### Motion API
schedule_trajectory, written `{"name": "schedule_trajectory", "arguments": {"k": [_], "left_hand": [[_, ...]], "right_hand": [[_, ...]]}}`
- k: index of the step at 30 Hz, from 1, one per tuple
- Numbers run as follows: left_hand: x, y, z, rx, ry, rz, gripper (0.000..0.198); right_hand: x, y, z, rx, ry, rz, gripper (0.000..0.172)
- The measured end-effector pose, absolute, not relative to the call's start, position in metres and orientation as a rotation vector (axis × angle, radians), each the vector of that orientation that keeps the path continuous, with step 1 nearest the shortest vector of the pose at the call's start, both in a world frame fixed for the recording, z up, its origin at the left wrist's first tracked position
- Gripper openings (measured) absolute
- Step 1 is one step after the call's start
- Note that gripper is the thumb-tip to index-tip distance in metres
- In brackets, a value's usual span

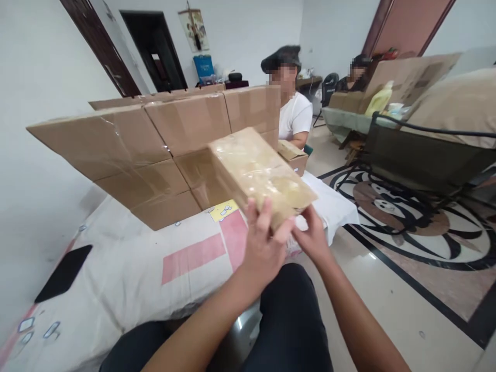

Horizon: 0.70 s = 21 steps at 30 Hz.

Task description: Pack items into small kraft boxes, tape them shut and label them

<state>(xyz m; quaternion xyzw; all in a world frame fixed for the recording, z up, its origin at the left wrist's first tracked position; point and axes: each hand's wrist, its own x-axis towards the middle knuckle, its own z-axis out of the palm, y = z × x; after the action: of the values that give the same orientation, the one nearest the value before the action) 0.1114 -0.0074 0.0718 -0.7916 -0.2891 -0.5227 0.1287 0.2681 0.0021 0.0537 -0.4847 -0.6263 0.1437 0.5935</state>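
Note:
I hold a taped cardboard box (259, 170) up in front of me, tilted, its near end in both hands. My left hand (263, 243) grips that near end with fingers laid up the box's face. My right hand (312, 235) pinches the lower right corner from below. Under the box lies a table covered with a white cloth with pink patches (155, 263).
Stacked cardboard boxes (155, 150) form a wall across the table. A dark flat object (64, 274) lies at its left. A person in a white shirt (295, 116) sits behind the boxes, another person (354, 77) farther back. A folding cot (422, 155) stands right, on patterned floor.

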Motion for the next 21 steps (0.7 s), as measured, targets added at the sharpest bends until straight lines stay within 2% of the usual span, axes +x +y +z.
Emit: {"name": "schedule_trajectory", "arguments": {"k": [3,6,12,18,21], "left_hand": [[0.177,0.005,0.057,-2.496,-0.814,-1.641,0.064],[0.233,0.027,0.029,-2.809,-0.978,-1.659,0.058],[0.291,0.084,-0.013,-2.957,-1.116,-1.711,0.052],[0.305,0.131,0.006,-2.994,-1.197,-1.636,0.054],[0.276,0.129,0.019,-3.044,-1.152,-1.536,0.054]], "right_hand": [[0.334,-0.008,0.041,-1.286,-1.373,0.202,0.047],[0.388,0.001,0.004,-1.473,-1.319,0.158,0.05],[0.435,0.059,-0.065,-1.573,-1.167,0.307,0.057],[0.453,0.112,-0.056,-1.553,-1.208,0.333,0.056],[0.464,0.116,-0.048,-1.558,-1.267,0.278,0.055]]}}
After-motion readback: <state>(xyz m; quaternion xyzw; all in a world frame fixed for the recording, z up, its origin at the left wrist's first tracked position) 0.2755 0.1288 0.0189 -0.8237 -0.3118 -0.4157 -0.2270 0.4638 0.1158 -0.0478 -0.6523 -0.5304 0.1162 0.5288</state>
